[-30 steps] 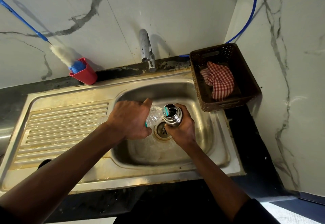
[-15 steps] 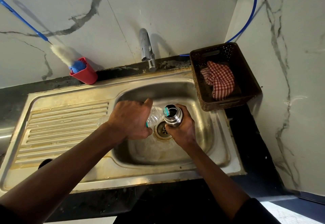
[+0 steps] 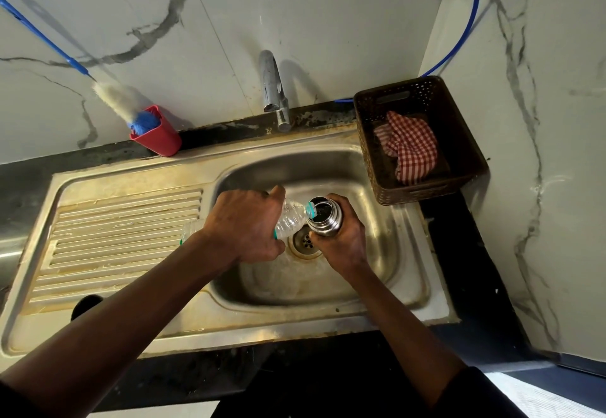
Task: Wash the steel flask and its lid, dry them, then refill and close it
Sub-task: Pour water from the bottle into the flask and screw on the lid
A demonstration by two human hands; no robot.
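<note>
The flask [image 3: 325, 221] is shiny steel; the bottle [image 3: 290, 219] tipped at its mouth is clear, crinkled plastic. The sink [image 3: 131, 188] is dull, stained metal — the tap [image 3: 273, 89] above gleams chrome. At right, a brown perforated plastic basket [image 3: 459, 142] holds checked cloth [image 3: 410, 148]; the walls are glossy veined marble.

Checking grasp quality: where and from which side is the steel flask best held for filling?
Wrap the cylindrical body of the steel flask below its neck, coming from the right, as the right hand does. That leaves the upturned mouth free for the plastic bottle the left hand tips in from the left.
</note>
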